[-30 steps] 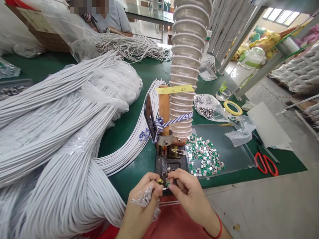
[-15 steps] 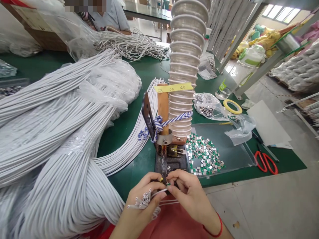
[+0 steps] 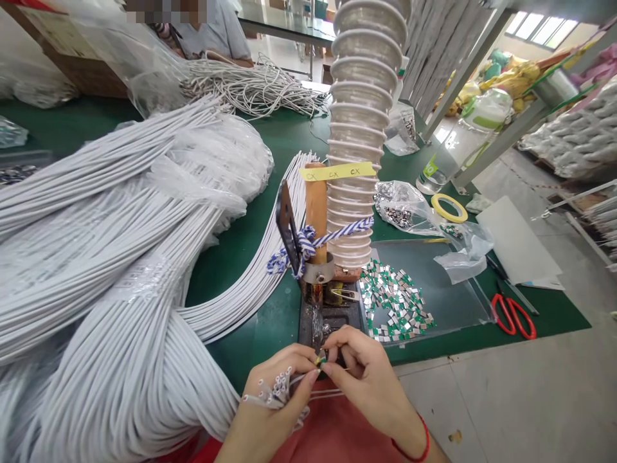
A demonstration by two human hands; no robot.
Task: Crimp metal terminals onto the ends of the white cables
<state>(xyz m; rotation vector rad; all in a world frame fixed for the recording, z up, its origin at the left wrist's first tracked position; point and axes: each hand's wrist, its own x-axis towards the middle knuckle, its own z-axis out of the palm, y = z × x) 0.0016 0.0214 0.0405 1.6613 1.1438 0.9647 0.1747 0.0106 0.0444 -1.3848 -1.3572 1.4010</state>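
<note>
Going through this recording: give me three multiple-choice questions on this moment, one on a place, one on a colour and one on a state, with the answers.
1. Where do the red-handled scissors lie?
A. On the green mat, right of the clear tray
B. Inside the clear tray
C. On the floor

2. What colours is the cord tied around the wooden post?
A. Red and black
B. Blue and white
C. Yellow and green

3. What state is the left hand in?
A. Open and empty
B. Gripping the scissors
C. Holding a bunch of white cable ends

Answers:
1. A, they lie beyond the tray's right edge.
2. B, the twisted stripes show both colours.
3. C, the cable ends fan out from its fingers.
</note>
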